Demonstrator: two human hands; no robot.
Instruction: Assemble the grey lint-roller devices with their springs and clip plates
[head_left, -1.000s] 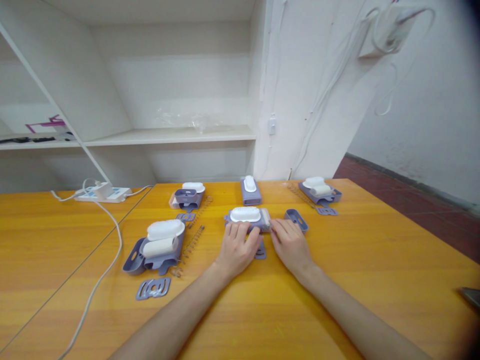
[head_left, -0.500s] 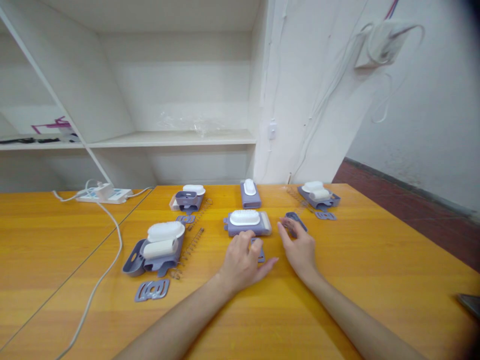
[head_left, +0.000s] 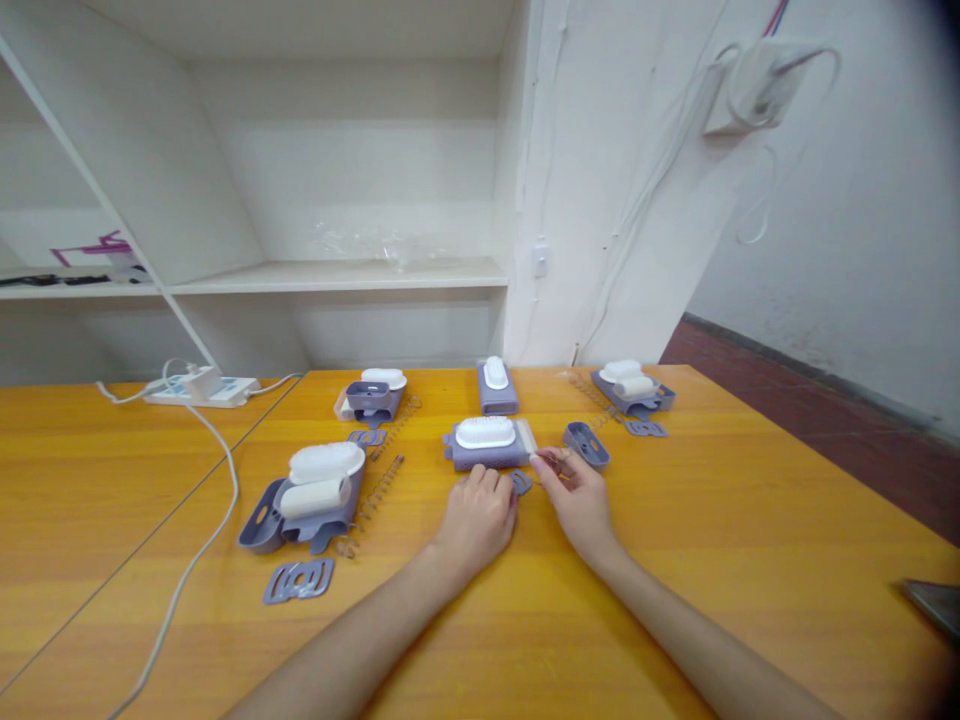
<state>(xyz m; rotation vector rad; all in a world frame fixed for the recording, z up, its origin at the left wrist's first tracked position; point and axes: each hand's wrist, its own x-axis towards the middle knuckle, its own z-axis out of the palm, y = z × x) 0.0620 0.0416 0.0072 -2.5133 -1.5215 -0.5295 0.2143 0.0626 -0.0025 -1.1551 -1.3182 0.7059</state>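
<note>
At the middle of the table lies a purple-grey case with a white bristled brush head on top and a pale roller end at its right. Just in front of it, my left hand is closed, fingers curled down. A small purple-grey slotted plate sticks out from those fingers, partly covered. My right hand pinches near the case's right end; what its fingertips hold is too small to make out. Beyond the right hand, apart from it, rests a purple-grey oval cup.
Similar part sets stand at left, back left and back right, some with coil springs. Another slotted plate lies front left. A brush case stands behind. A power strip trails a white cable.
My right hand has moved left from the oval cup toward the case's right end, uncovering the cup. My left fingers have curled closed, and the small slotted plate has turned beside them.
</note>
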